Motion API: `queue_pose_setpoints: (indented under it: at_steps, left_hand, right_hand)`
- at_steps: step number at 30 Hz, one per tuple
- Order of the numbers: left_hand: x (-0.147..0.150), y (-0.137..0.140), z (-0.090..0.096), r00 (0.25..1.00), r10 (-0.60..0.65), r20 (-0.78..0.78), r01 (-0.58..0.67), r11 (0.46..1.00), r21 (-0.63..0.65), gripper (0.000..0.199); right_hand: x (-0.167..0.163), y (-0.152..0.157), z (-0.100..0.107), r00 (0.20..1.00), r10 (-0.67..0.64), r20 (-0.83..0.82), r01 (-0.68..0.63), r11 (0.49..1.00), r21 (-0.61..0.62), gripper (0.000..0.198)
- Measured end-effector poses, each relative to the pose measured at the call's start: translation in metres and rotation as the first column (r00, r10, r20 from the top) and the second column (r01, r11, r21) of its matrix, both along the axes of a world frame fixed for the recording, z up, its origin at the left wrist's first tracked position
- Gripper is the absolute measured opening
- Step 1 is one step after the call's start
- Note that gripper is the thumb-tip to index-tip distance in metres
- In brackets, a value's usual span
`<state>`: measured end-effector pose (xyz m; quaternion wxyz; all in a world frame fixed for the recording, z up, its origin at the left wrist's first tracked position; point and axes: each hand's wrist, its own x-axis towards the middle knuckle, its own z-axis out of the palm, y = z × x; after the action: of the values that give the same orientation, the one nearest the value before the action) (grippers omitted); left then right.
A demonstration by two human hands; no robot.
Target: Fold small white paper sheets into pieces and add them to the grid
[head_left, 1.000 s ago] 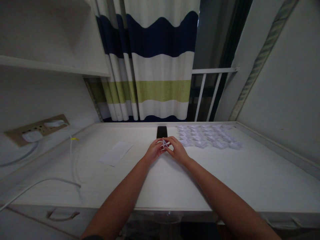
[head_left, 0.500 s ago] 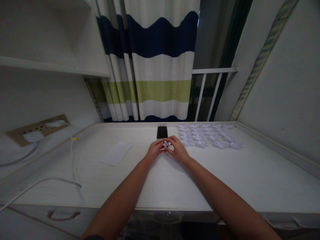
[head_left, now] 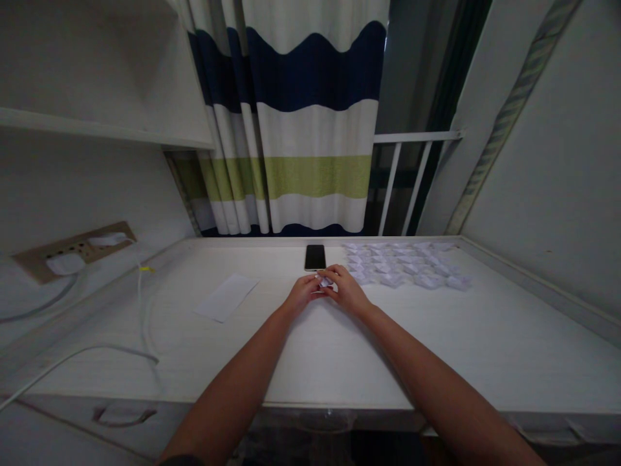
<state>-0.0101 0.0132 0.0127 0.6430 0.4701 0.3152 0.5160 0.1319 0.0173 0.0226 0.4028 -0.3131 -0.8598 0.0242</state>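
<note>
Between my two hands, over the middle of the white desk, is a small piece of folded white paper (head_left: 325,281). My left hand (head_left: 301,292) pinches its left side, and my right hand (head_left: 343,288) has fingers closed on its right side. The fingers cover much of the paper, so its exact shape is hard to make out. Just beyond the fingertips lies a dark phone (head_left: 315,257). To the right, several folded white paper pieces (head_left: 402,264) lie in rows. A flat sheet of white paper (head_left: 227,298) rests to the left of my hands.
The white desk (head_left: 339,369) runs up to a striped curtain (head_left: 315,136) at the back. At left, a wall socket strip (head_left: 77,251) holds plugs, and a white cable (head_left: 97,349) trails over the desk. A shelf (head_left: 107,133) juts out at upper left.
The folded paper has changed its angle between my fingers, its pointed face now showing lower and wider. Both hands stay in nearly the same place.
</note>
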Motion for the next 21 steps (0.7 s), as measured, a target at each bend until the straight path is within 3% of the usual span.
queue_pose_setpoints:
  at_steps: [21]
  left_hand:
    - [-0.0008,0.0016,-0.0005,0.997,0.056,-0.059,-0.057,0.998,0.000,0.028]
  right_hand:
    - [0.0009,-0.0001,0.0013,1.000,-0.014,0.008,0.014,1.000,-0.009,0.023]
